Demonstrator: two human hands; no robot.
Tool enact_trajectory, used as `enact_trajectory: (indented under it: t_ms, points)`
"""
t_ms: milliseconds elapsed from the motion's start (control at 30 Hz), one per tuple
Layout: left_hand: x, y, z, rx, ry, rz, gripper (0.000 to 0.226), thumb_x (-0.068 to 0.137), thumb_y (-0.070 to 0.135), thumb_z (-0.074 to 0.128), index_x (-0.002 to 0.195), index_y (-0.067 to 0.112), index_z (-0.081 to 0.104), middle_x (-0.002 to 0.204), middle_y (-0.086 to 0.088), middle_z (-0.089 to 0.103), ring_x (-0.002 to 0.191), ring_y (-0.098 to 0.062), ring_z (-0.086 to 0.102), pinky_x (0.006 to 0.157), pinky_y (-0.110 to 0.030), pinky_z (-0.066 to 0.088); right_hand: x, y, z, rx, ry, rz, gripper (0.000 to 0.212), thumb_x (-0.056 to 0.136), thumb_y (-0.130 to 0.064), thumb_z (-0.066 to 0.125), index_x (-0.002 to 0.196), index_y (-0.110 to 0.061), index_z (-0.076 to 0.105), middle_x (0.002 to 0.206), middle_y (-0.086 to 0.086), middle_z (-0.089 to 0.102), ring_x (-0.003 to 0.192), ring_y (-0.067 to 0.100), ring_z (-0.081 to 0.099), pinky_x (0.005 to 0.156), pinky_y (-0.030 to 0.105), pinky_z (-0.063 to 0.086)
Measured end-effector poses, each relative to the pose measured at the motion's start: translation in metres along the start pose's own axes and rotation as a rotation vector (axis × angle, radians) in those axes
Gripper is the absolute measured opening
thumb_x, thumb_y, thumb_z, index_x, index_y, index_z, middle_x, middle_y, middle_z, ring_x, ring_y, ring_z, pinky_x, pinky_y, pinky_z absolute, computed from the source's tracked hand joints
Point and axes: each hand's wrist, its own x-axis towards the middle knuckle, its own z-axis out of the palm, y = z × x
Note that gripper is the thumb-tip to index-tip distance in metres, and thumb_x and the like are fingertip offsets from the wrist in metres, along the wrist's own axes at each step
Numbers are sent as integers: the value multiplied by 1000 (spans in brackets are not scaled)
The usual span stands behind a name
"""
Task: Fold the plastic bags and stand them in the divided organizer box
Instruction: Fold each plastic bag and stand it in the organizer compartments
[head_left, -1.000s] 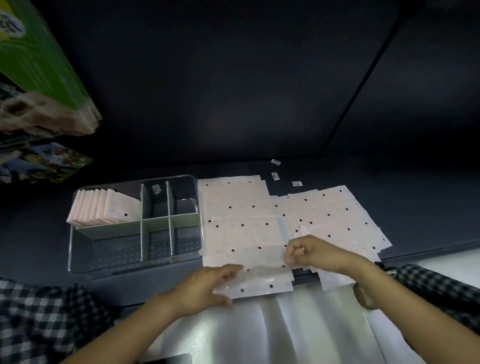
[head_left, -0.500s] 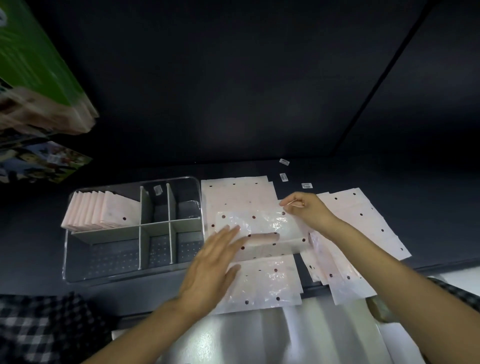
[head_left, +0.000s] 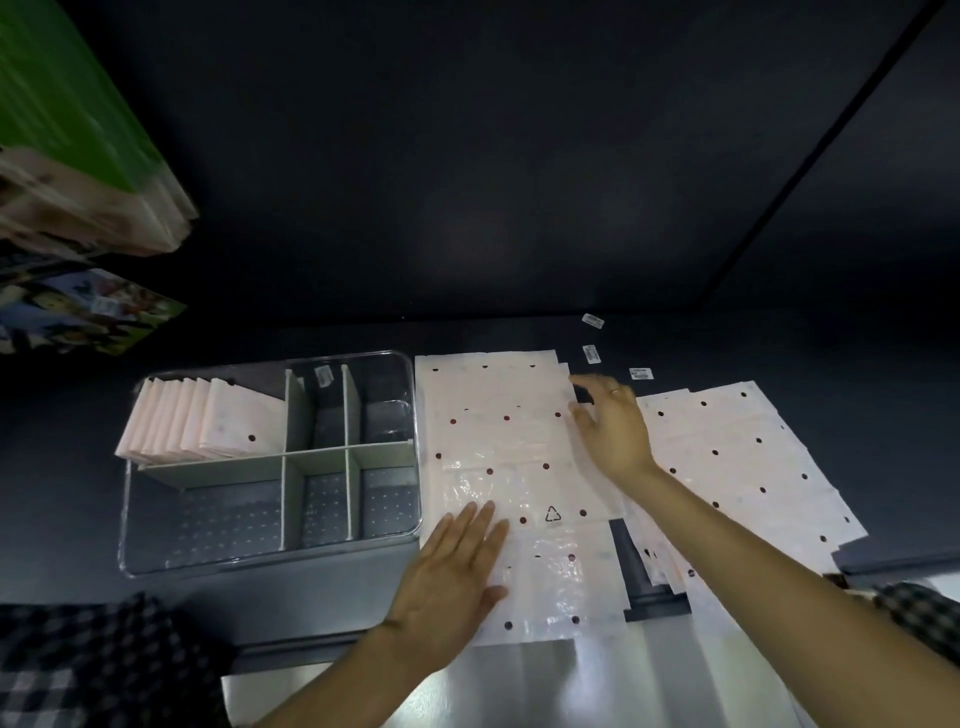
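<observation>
Pale pink dotted plastic bags: one half-folded bag (head_left: 524, 499) beside the clear six-compartment organizer box (head_left: 270, 462), about seven folded bags (head_left: 202, 421) standing in its back-left compartment, a loose stack (head_left: 737, 467) right. Since earlier, the flap lies flat; left hand (head_left: 452, 577) presses it, fingers straight; right hand (head_left: 613, 426) spread. Three small labels (head_left: 591, 353) lie behind.

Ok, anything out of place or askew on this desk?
Three small barcode stickers lie loose on the dark desk beyond the flat bags. The folded bags lean back, overhanging the organizer box rim.
</observation>
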Motion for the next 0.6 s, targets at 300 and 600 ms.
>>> enact_trajectory:
  t_ms: [300,600]
  points:
    - [8,3,3,-15,-66,-47,62,99,54,20,151,29,0,157,-5,-17,145,-25,-17,112,-37,-19,-110,14,18,-553,-294,-699,44,86,-44,62,124,-21,63,131,-6,58,122,11,54,100,33,46]
    - [-21,-17,0,-77,-125,-85,68,98,54,22,152,18,2,159,-2,-14,146,-16,-15,113,-24,-8,-114,62,-45,-646,-234,-549,35,97,-32,44,105,-14,73,119,1,67,110,17,64,95,39,49]
